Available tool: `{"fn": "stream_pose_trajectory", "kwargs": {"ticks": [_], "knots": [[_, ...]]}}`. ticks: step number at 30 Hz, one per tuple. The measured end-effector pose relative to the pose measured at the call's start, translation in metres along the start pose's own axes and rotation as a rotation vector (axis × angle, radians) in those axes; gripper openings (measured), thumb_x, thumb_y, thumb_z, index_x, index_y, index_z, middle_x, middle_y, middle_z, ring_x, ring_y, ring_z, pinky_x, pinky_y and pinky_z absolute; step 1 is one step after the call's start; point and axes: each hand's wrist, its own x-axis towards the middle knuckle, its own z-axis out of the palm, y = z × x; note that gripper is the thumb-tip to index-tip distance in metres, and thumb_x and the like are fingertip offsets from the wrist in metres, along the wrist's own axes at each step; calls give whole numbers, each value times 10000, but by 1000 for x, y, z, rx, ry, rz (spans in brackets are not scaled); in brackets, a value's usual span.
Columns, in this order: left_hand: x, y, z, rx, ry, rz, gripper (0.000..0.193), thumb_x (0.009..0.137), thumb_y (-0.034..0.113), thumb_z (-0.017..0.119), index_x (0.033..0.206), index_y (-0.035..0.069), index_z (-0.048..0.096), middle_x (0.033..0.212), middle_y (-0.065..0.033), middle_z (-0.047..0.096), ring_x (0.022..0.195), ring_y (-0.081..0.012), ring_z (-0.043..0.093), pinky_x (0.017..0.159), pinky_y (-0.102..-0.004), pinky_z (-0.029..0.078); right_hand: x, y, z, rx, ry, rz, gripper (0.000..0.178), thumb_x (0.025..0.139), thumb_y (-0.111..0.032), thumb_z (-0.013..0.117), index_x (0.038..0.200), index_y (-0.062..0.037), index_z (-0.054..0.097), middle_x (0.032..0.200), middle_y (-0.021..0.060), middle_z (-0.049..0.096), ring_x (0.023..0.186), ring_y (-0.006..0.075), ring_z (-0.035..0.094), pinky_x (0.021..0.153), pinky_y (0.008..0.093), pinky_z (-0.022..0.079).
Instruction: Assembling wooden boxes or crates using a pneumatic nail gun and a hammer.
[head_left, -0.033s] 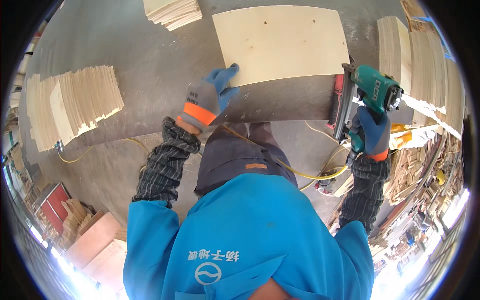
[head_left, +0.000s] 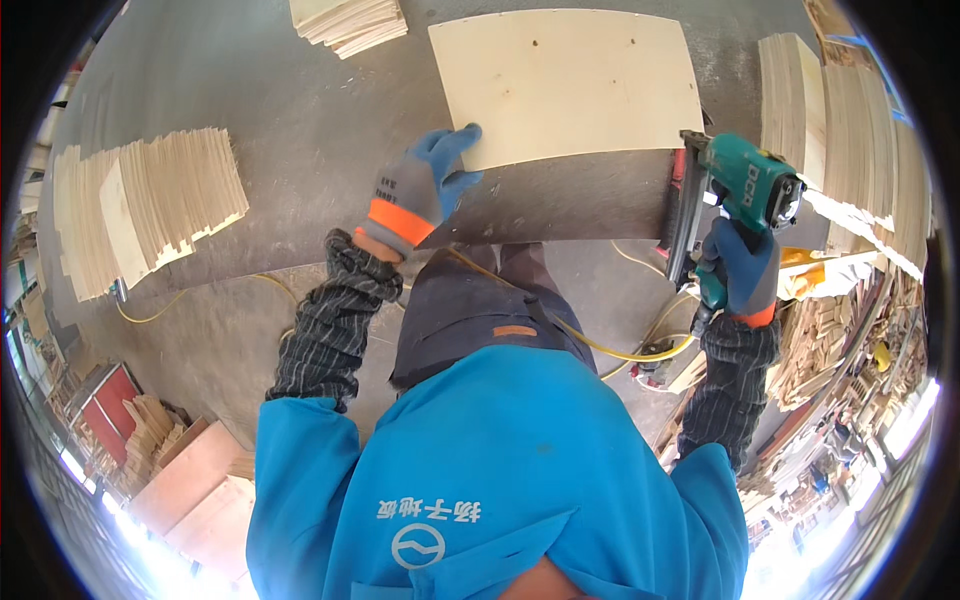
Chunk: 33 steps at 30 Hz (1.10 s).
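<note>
"Item one?"
"Wooden panel point(head_left: 570, 90), flat, set back from the near edge of the table point(head_left: 340, 130); left hand point(head_left: 415, 190) at its near left corner, grip cannot be told."
"Item two?"
"Nail gun point(head_left: 750, 175), green; right hand point(head_left: 748, 265) clamped on it, by the panel's near right corner."

1. Pale plywood sheet point(head_left: 570, 85): thin, roughly rectangular, dark-knotted, lying flat on the grey surface point(head_left: 300, 120).
2. Green-and-black nail gun point(head_left: 745, 175): nose at the sheet's near right corner, contact unclear.

Fisheye view downward from head height
</note>
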Motion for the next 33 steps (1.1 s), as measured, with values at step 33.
{"fn": "stream_pose_trajectory", "kwargs": {"ticks": [33], "knots": [[12,-17,9,-147,-2,-50,489,862,141,851,1332,187,725,1164,-121,773,981,-287,770,836,-383,640,-39,-5,176,-335,-333,10,333,939,-201,706,1201,4,728,760,36,680,656,98,620,613,289,498]]}}
